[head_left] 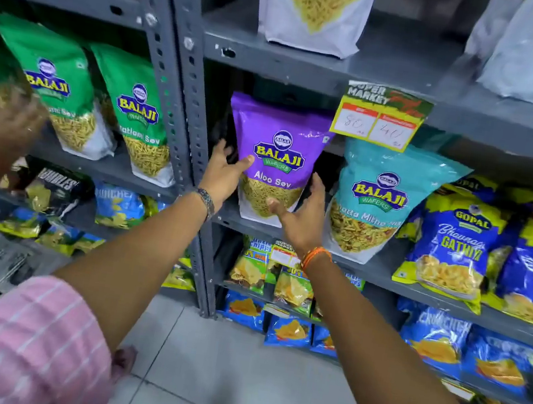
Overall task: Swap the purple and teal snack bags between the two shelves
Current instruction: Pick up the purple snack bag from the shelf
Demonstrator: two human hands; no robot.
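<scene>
A purple Aloo Sev snack bag (279,141) stands upright at the left end of the grey middle shelf (382,271). Just to its right on the same shelf stands a teal snack bag (380,191). My left hand (222,174) is against the purple bag's left edge, thumb touching its front, fingers spread behind. My right hand (301,215) is at the bag's lower right corner, fingers open along its side. Both hands flank the bag; neither is closed around it.
Green Balaji bags (134,106) fill the left bay, beyond a grey upright post (191,97). Another person's hand (9,129) reaches there. Blue and yellow Gopal bags (460,237) stand right of the teal bag. A price tag (380,116) hangs above. White bags sit on the top shelf.
</scene>
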